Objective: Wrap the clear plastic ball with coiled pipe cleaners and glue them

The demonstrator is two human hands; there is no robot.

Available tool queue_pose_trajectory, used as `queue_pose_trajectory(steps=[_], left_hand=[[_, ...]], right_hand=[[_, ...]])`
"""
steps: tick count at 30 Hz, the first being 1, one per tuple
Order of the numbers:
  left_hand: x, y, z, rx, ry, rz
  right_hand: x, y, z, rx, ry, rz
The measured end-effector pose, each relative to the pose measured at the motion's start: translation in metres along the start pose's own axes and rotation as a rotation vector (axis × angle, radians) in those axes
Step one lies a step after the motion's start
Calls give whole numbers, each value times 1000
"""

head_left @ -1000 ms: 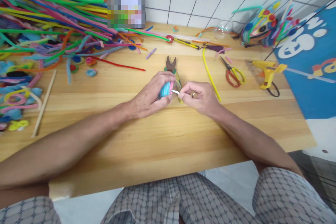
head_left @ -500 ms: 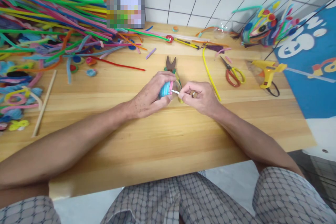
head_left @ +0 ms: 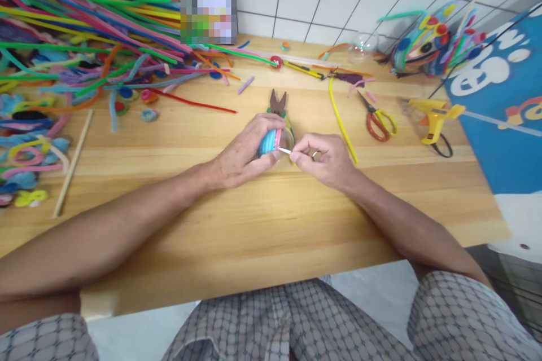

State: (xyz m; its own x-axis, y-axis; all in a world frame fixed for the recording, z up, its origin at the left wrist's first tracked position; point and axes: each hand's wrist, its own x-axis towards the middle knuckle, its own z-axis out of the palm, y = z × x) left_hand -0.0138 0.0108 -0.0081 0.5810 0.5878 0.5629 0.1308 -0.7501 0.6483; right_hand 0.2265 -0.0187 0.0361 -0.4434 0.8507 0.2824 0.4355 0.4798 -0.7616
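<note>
My left hand (head_left: 249,152) is closed around a clear ball (head_left: 267,143) partly wound with blue and pink pipe cleaner. The ball's bare clear side faces right. Between the thumb and fingers of my right hand (head_left: 324,159) is a thin, pale pointed tool (head_left: 285,150); its exact kind is too small to tell. Its tip meets the pink band, close to my left thumb. Just beyond the ball lie pliers (head_left: 278,102) with dark, parted jaws, their handles partly hidden by my left hand and the ball.
Many coloured pipe cleaners (head_left: 105,17) cover the left and back left. A wooden stick (head_left: 73,163) lies left. To the right are a yellow pipe cleaner (head_left: 341,118), scissors (head_left: 376,117) and a yellow glue gun (head_left: 436,115). Behind stand a clear ball (head_left: 363,46) and a colourful fish figure (head_left: 419,48).
The view has shifted slightly. Both hands keep nearly the same pose, with the pointed tool's tip still at the pink band, tilted a little differently.
</note>
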Motion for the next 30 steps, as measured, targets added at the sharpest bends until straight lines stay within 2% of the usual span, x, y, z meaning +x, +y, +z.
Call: queue_pose_trajectory(steps=[11,30], left_hand=[[0,-1,-1,22,-11,23],[-1,-1,0,-3,-1,10]], right_hand=[[-1,3,5,-7,27,-57],[-1,5,5,28,43,-52]])
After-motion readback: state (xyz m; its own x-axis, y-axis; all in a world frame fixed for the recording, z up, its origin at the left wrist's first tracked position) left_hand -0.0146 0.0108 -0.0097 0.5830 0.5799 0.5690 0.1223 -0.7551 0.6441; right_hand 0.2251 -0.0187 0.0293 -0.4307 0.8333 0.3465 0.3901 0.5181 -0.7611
